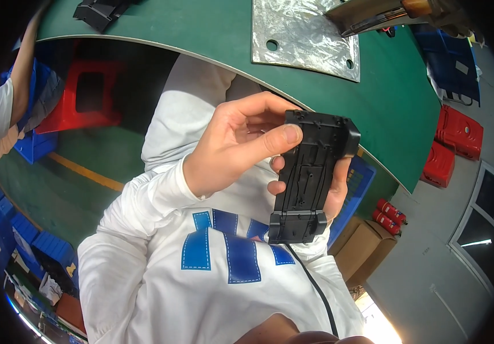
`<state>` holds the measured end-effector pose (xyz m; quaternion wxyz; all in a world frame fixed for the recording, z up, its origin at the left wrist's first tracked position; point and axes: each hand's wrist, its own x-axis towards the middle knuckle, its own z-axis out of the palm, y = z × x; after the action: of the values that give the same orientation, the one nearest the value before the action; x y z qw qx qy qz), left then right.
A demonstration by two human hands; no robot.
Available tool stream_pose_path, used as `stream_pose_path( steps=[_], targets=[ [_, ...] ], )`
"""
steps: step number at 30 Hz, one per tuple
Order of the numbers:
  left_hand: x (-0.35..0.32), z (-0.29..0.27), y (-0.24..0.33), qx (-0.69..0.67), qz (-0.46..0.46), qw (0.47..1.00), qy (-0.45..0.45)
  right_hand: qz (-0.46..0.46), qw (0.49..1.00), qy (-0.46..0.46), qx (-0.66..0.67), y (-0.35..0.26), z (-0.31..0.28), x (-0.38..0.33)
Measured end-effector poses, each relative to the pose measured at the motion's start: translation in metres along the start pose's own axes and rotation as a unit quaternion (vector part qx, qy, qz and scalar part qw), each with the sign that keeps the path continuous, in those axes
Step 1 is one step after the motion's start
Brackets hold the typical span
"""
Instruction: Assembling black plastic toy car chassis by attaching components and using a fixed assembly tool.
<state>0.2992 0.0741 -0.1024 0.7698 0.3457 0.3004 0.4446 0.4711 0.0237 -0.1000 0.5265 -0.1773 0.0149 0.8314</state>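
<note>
Both hands hold 1 black plastic part (ribbed side up): left hand fingers pinching it, right hand fingers wrapped behind.

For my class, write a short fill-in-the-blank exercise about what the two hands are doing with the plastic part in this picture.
1. Both hands hold a moulded plastic part whose colour is ____.
2. The left hand presses its ____ against the part's face.
3. The right hand sits mostly ____ the part, only its fingers showing.
4. The metal plate lies on a tabletop coloured ____.

Missing words: black; thumb; behind; green
</note>
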Motion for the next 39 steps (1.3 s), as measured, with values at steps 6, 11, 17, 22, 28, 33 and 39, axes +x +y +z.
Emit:
stream_pose_path(
  steps=[6, 11, 17, 22, 28, 33, 39],
  targets=[
    [0.032, 0.006, -0.004, 0.022, -0.010, 0.998, 0.059, 0.011, 0.998, 0.019, 0.061, -0.023, -0.002, 0.020],
    [0.042, 0.000, 0.002, 0.176, 0.083, 0.972, 0.128, 0.019, 0.995, 0.039, 0.093, -0.023, -0.002, 0.031],
    [0.056, -0.005, 0.012, 0.253, 0.092, 0.959, 0.090, 0.026, 0.994, 0.041, 0.094, -0.031, 0.003, 0.040],
    [0.069, -0.007, 0.016, 0.273, 0.091, 0.954, 0.088, 0.018, 0.995, 0.035, 0.090, -0.037, -0.002, 0.049],
    [0.082, -0.013, 0.021, 0.142, 0.020, 0.986, 0.083, 0.020, 0.995, 0.016, 0.100, -0.037, -0.005, 0.066],
    [0.090, -0.012, 0.041, 0.131, -0.100, 0.986, 0.014, 0.015, 0.996, 0.025, 0.080, -0.044, 0.003, 0.068],
    [0.099, -0.015, 0.045, 0.106, -0.127, 0.986, -0.006, 0.034, 0.981, -0.062, 0.181, -0.048, 0.001, 0.071]
  ],
)
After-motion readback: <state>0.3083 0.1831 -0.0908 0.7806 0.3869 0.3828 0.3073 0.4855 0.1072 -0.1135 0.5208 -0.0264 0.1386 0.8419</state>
